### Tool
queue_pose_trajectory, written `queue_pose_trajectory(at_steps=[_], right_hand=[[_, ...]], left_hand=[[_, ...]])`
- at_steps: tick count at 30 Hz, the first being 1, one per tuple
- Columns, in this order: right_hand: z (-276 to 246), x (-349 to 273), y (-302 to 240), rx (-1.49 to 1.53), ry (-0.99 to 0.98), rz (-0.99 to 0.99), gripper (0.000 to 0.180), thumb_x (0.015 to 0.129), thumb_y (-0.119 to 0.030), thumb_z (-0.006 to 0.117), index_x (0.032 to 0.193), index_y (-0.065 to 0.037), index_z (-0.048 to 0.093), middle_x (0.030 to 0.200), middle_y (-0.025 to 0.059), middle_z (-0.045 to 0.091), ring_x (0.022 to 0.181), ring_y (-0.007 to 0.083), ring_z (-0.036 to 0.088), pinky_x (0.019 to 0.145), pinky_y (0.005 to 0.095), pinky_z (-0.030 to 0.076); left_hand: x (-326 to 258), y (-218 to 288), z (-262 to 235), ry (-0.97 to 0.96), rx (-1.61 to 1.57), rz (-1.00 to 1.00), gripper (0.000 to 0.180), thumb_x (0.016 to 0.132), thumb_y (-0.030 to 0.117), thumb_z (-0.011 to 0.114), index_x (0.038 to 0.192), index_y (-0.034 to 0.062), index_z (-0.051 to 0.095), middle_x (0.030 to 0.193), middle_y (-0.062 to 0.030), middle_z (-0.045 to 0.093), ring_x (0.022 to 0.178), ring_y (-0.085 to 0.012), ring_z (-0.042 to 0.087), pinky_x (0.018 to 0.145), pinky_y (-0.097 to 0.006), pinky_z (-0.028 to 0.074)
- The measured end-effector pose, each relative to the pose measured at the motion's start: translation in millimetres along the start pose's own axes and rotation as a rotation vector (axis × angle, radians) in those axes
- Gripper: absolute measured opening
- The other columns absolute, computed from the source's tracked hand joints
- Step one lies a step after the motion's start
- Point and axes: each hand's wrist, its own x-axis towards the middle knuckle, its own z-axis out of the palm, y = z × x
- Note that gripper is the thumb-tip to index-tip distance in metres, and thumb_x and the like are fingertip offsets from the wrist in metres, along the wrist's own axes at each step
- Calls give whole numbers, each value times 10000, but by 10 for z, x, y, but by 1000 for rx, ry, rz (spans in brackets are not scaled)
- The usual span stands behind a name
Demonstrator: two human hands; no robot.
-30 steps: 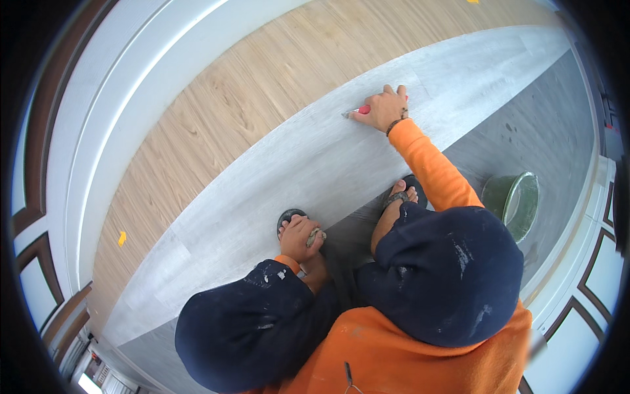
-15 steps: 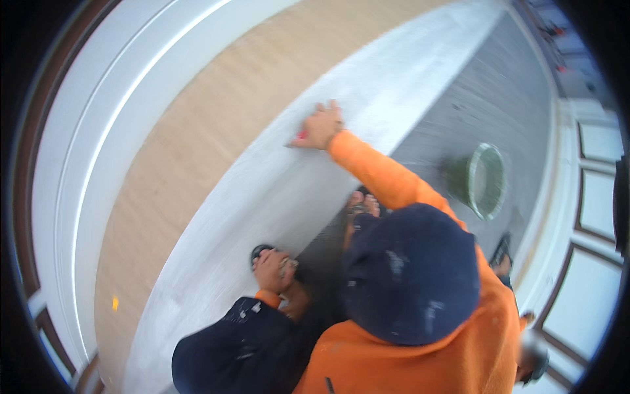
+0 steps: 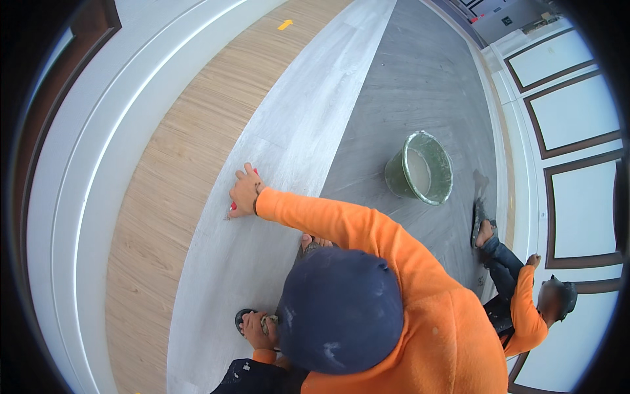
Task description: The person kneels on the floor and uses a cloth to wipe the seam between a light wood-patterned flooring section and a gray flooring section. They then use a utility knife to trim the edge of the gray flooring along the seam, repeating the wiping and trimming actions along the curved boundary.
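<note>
Right hand (image 3: 245,192) closed around a small red tool (image 3: 234,206), pressed on the pale grey plank (image 3: 289,151). Left hand (image 3: 254,328), at 6 o'clock from it, fingers curled over a sandal (image 3: 241,318). Green bucket (image 3: 420,167) at 3 o'clock, well apart.

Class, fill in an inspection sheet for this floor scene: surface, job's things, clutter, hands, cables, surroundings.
Surface: pale grey floor strip between tan wood-look boards and dark grey floor.
Job's things: red tool pressed on the strip.
Clutter: green bucket standing on the dark floor; yellow marker.
Hands: right hand on the red tool; left hand low by a dark sandal, grip unclear.
Cables: nothing seen.
Surroundings: second person crouching by the white panelled wall.
</note>
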Motion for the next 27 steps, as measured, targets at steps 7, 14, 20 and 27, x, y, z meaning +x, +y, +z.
queue_pose_trajectory(at_steps=[7, 14, 20, 27], right_hand=[[-103, -50, -11, 78, -155, -108, 696, 863, -762, 581, 893, -112, 828, 884, 101, 775, 1102, 304, 590, 1070, 566, 282], [15, 61, 181, 11, -4, 69, 649, 852, -753, 589, 886, -153, 833, 906, 137, 767, 1144, 349, 589, 1064, 593, 313], [-1, -1, 394, 79, -59, 194, 721, 824, -811, 607, 929, -139, 847, 954, 106, 771, 1137, 323, 603, 1042, 569, 319], [-80, -29, 206, 68, -109, 137, 639, 860, -771, 606, 906, -184, 853, 827, 58, 764, 998, 267, 611, 989, 501, 300]], left_hand=[[-74, 9, -11, 5, 10, -55, 224, 877, 218, 658, 1006, 41, 706, 993, -171, 704, 1058, -439, 640, 1030, -550, 458], [-23, 20, -17, 37, 31, 21, 225, 869, 239, 667, 991, 57, 719, 977, -155, 721, 1026, -428, 671, 1017, -539, 493], [-26, 120, -81, 22, 13, -39, 185, 859, 184, 711, 1011, 77, 721, 1004, -127, 726, 1068, -408, 673, 1026, -516, 502], [73, 171, -140, 14, 6, -22, 191, 868, 186, 710, 1015, 64, 709, 982, -111, 724, 1034, -390, 667, 1037, -489, 517]])
